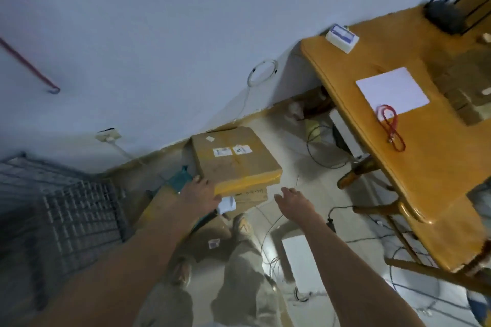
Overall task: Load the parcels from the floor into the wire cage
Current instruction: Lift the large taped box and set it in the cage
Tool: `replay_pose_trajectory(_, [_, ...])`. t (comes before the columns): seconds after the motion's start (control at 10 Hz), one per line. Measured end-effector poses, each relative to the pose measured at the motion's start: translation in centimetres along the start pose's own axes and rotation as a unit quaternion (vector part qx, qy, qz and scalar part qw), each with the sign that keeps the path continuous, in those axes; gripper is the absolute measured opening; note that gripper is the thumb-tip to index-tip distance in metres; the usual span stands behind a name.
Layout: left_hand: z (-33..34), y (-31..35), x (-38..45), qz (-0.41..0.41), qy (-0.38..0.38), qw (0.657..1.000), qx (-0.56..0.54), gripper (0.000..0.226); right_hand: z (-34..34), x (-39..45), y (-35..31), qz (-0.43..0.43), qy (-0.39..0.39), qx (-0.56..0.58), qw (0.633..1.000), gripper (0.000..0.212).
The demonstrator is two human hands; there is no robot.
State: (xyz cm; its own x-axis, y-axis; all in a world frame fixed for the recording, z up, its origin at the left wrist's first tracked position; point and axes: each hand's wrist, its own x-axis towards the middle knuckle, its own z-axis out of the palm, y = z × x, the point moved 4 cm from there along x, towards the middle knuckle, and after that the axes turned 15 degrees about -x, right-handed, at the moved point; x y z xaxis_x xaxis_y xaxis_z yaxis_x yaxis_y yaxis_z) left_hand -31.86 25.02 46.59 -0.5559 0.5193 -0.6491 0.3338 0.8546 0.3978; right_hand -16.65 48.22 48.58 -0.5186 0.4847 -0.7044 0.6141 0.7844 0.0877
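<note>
A flat brown cardboard parcel (233, 159) with yellow tape and white labels lies on top of other boxes by the wall. My left hand (199, 194) touches its near left corner; how the fingers lie is blurred. My right hand (291, 200) hovers open just right of the parcel's near edge, apart from it. More parcels (207, 239) lie on the floor beneath, one teal-edged (178, 179). The wire cage (79, 210) stands at the lower left, its mesh side facing me.
A wooden table (425, 167) fills the right, carrying a white sheet (392, 90), a red cord loop (390, 125) and a small white box (342, 37). Cables (324, 146) trail over the floor under it. A white box (300, 260) stands by my legs.
</note>
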Motion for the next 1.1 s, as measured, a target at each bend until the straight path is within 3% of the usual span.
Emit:
replay_pose_trajectory(0.1, [2.3,-2.2,6.7,-0.096,0.030,0.990,-0.096,0.047,1.8,10.2,0.1,-0.020,-0.036,0.026,0.999,0.051])
replay_pose_trajectory(0.2, [5.7,-4.2,13.5,-0.185,0.026,0.960,-0.208,0.046,3.5,19.4,0.6,-0.013,-0.051,0.025,0.998,0.050])
replay_pose_trajectory(0.3, [10.0,-6.5,20.4,-0.210,-0.006,0.946,-0.247,0.044,5.0,27.6,1.0,-0.003,-0.079,0.041,0.996,0.047])
replay_pose_trajectory(0.4, [14.3,-8.8,25.8,-0.219,-0.008,0.939,-0.266,0.043,8.7,37.0,2.4,-0.068,-0.033,-0.112,0.991,0.037])
replay_pose_trajectory(0.5, [17.7,-10.8,29.1,-0.256,0.043,0.921,-0.292,0.051,14.6,44.9,4.7,-0.091,-0.030,-0.140,0.985,0.030])
replay_pose_trajectory(0.6, [19.8,-12.1,31.5,-0.280,0.029,0.885,-0.372,0.051,14.4,46.4,3.8,-0.029,0.016,-0.041,0.999,0.028])
replay_pose_trajectory(0.7, [21.6,-13.8,33.1,-0.313,0.056,0.844,-0.432,0.055,14.3,47.9,4.4,0.087,0.047,0.019,0.995,0.040])
replay_pose_trajectory(0.8, [23.0,-14.5,34.0,-0.314,0.072,0.814,-0.484,0.055,15.3,50.4,5.6,0.114,0.064,0.103,0.986,0.040])
replay_pose_trajectory(1.0, [24.8,-15.3,35.0,-0.324,0.083,0.734,-0.591,0.063,17.5,53.3,7.0,0.155,-0.045,0.169,0.972,0.047])
replay_pose_trajectory(1.1, [25.0,-15.0,34.8,-0.308,0.106,0.730,-0.601,0.064,17.7,52.9,7.1,0.142,-0.051,0.211,0.966,0.052])
